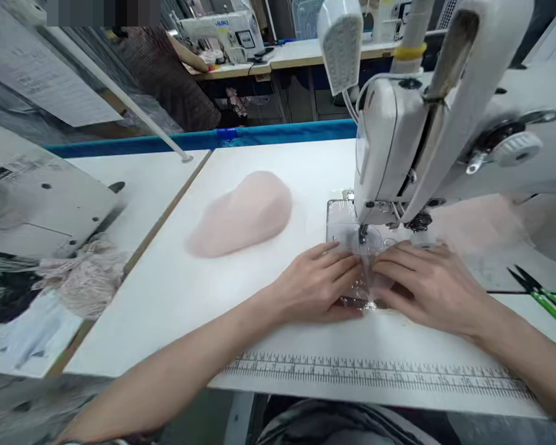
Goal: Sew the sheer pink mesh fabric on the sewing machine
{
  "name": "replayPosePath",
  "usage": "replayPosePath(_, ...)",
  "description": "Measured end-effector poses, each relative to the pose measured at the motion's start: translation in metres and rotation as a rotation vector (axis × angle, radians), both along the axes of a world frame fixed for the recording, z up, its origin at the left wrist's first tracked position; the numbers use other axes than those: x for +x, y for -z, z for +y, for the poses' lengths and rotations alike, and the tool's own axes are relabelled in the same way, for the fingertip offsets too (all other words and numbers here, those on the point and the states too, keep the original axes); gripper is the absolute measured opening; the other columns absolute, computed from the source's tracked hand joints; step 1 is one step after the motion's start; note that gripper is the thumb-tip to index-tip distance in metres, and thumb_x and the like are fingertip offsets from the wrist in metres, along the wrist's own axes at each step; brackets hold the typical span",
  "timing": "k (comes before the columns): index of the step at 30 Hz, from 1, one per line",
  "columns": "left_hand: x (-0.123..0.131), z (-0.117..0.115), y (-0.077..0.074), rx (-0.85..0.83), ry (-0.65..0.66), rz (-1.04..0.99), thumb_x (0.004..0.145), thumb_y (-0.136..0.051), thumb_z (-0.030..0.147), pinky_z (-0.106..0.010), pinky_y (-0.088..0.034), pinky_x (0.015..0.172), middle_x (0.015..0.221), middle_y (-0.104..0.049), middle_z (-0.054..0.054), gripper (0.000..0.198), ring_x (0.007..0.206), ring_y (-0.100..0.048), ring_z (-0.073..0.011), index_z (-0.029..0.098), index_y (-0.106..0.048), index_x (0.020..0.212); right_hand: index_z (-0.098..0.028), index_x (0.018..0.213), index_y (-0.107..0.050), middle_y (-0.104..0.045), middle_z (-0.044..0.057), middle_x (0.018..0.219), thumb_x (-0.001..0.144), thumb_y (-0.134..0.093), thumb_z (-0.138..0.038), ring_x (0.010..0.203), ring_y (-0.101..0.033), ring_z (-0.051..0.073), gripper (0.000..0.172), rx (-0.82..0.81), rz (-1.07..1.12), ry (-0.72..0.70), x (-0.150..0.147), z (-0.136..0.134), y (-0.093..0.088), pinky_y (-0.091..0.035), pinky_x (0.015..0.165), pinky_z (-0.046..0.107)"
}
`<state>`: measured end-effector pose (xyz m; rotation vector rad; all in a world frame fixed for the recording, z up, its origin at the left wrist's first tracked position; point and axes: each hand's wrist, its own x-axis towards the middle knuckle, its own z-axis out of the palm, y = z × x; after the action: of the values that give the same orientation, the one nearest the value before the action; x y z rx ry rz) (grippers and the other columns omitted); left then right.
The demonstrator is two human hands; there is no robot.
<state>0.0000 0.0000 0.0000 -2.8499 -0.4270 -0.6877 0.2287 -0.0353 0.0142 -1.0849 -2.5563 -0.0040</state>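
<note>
Head view: left hand (pixel 317 284) and right hand (pixel 426 281) lie flat, fingers unclenched, on a hard-to-see clear piece (pixel 359 295).

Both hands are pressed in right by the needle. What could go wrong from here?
1. The left hand and right hand lie flat, fingertips close on either side of the needle; a stitch might catch one.
2. Only flat fingers hold the thin translucent piece, so it may slip or pucker and the seam may wander.
3. The green-handled scissors lie near the right forearm; a sweep might knock them.
</note>
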Motion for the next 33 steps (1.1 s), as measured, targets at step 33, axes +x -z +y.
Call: replayPosePath(33,0.003,0.003,0.005,-0.014,-0.172,0.135,0.094,-0.043,0.018,-0.038,-0.042,0.108,0.126,-0.06,-0.011,0.033,0.121,-0.055,-0.0201,0.007,-0.058,0.121,-0.014,0.096,-0.071,-0.073,0.006,0.101,0.087,-0.052,-0.007,0.095,-0.068,0.02,0.022,0.214,-0.028,-0.058,-0.003,0.004,0.012,-0.054,0.09,0.038)
